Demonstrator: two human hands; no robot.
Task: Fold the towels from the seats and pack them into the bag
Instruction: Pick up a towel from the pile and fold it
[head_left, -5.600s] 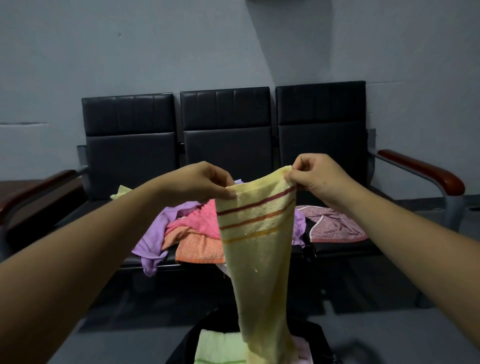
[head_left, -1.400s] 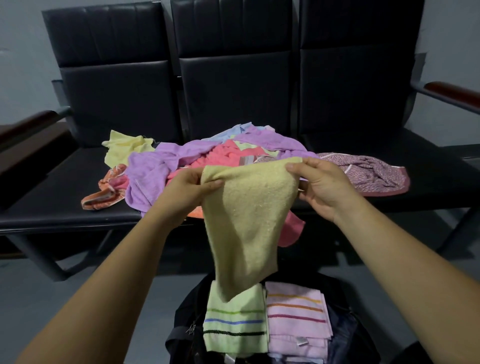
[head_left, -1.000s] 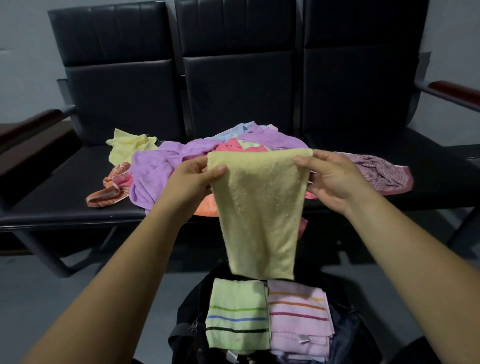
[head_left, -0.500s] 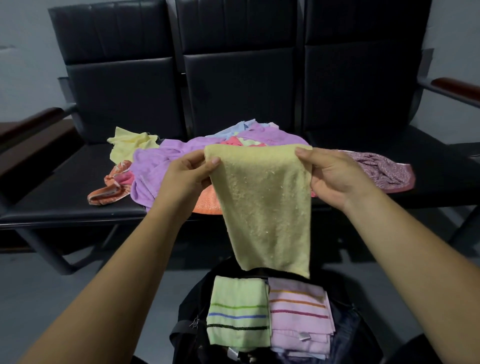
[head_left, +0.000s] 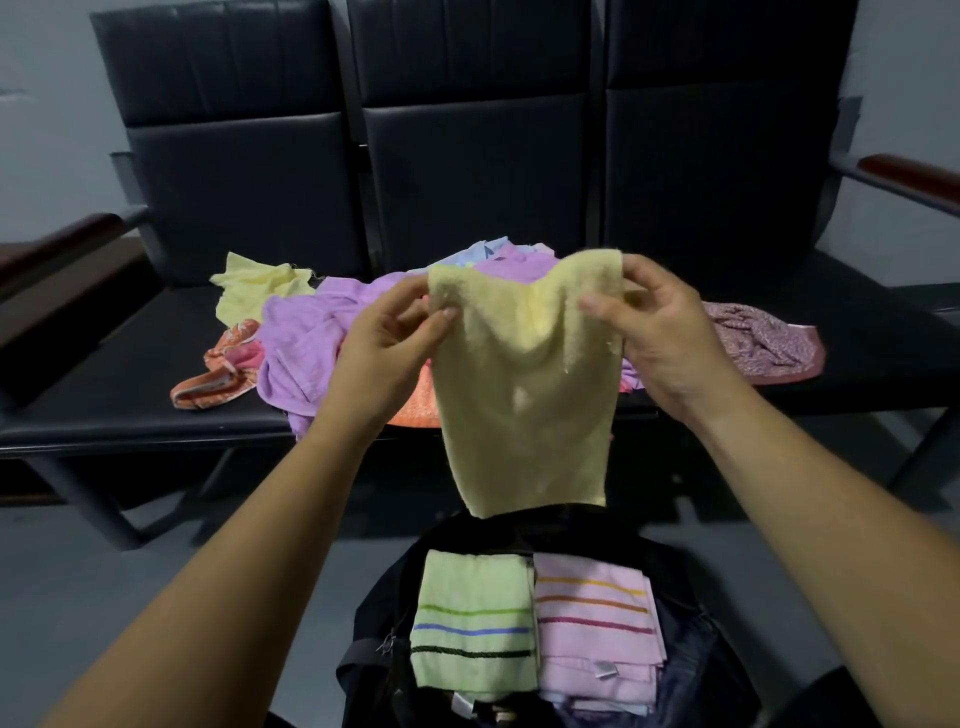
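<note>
Yellow towel (head_left: 524, 384) hangs lengthwise down from both hands.

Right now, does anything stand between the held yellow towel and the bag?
Nothing visible does. The yellow towel, pinched by the left hand and right hand, hangs freely above the open bag; a green towel and pink towel lie folded inside.
</note>
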